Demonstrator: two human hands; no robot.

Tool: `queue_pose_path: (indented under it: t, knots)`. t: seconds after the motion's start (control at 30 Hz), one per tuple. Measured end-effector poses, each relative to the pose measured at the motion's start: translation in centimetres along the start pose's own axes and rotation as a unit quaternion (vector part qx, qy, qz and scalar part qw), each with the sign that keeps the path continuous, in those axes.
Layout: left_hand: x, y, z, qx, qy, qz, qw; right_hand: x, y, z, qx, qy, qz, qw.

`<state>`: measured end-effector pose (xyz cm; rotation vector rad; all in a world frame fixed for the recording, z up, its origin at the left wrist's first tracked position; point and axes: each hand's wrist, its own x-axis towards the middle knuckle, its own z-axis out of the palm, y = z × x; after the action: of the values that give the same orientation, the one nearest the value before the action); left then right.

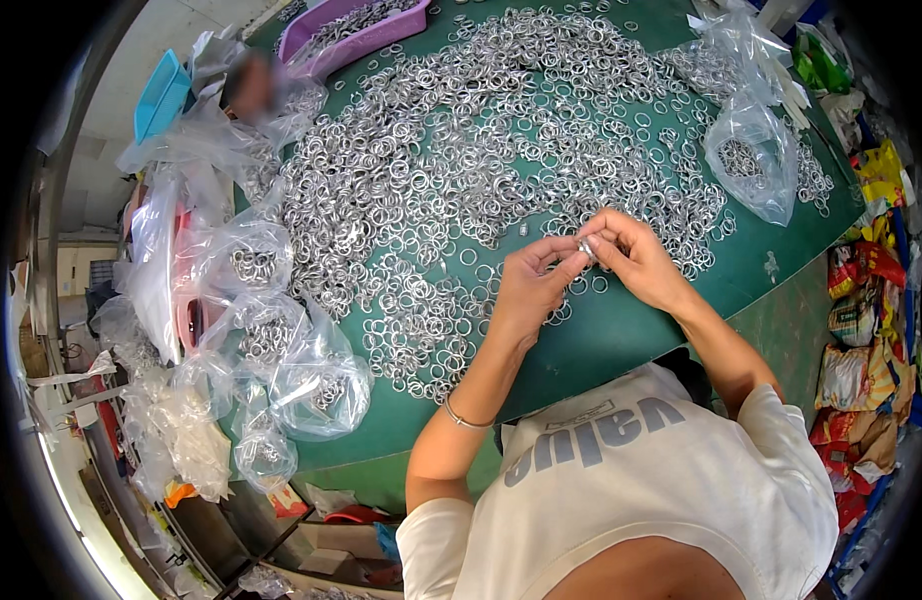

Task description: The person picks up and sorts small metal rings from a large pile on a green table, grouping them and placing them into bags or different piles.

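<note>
Both my hands meet above the near edge of the green table, pinching a small silver metal ring (587, 247) between them. My left hand (531, 284) grips it with thumb and forefinger from the left. From the right, the fingertips of my right hand (636, 262) close on the same piece, partly hiding it. How many rings are in the pinch I cannot tell. A wide heap of loose silver rings (421, 190) spreads over the table beyond and left of my hands. A few single rings lie right under my fingers.
Clear plastic bags with rings (326, 375) line the table's left side; another bag (771, 180) lies at the right. A purple basket (356, 45) of metal pieces stands at the far edge, near a blue tray (161, 97). Colourful packages (861, 330) are piled beyond the right edge.
</note>
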<state>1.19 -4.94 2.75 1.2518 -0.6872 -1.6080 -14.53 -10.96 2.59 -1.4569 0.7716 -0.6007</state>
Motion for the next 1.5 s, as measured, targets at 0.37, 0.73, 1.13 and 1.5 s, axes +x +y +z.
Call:
queue_pose_path:
  t: [0.37,0.73,1.13,1.5]
  knots:
    - [-1.1,-0.9,0.0,0.047,0.083,0.104,0.990,-0.7,-0.3,0.6,-0.046,0.019,-0.044,0.998]
    - [-1.1,-0.8,-3.3,0.518,0.172,0.229,0.806,-0.9,0.5,-3.1,0.464,0.015,0.053,0.884]
    - [3.5,-1.4,-4.3,0.338,0.170,0.243,0.893,-0.7,0.4,-3.5,0.208,0.061,0.139,0.966]
    - [-1.2,0.5,-6.3,0.508,0.305,0.183,0.784,-0.2,1.4,0.3,-0.491,0.120,-0.090,0.858]
